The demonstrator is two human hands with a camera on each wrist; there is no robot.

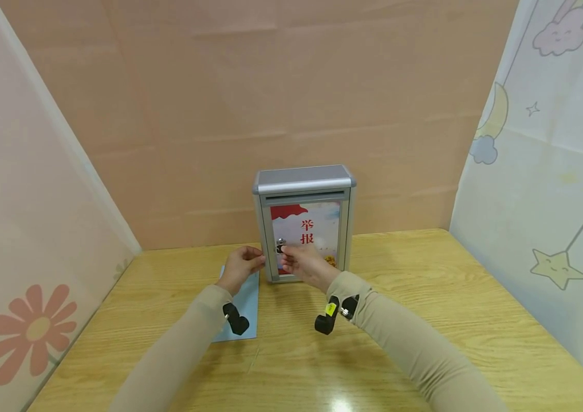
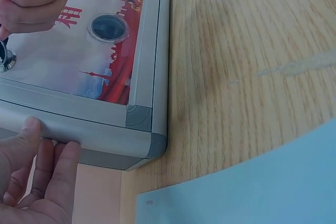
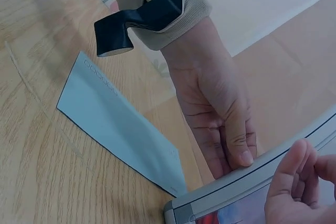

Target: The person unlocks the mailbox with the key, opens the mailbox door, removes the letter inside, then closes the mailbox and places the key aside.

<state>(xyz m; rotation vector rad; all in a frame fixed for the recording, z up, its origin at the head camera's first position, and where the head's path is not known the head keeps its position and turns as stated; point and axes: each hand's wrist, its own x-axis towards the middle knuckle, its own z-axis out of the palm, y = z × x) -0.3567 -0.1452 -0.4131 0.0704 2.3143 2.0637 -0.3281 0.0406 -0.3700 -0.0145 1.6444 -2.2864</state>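
Observation:
A grey metal report box (image 1: 345, 229) stands upright, with a slot near its top and a printed front door panel. At the left of that door is a silver lock (image 2: 7, 60). My right hand (image 1: 308, 264) is at the lock and pinches a small black-headed key (image 1: 280, 249); its shaft is hidden. My left hand (image 1: 242, 266) touches the box's left side with thumb and fingertips, its fingers fairly straight, as the left wrist view shows. A light blue envelope (image 3: 118, 119) lies flat on the table, partly under the left hand and wrist in the head view.
The wooden table (image 1: 400, 320) bears the box near its back edge. A plain peach backdrop (image 1: 193, 114) rises behind it. Printed side panels stand at left and right, one with a flower (image 1: 38, 329), the other with a star (image 1: 559, 269).

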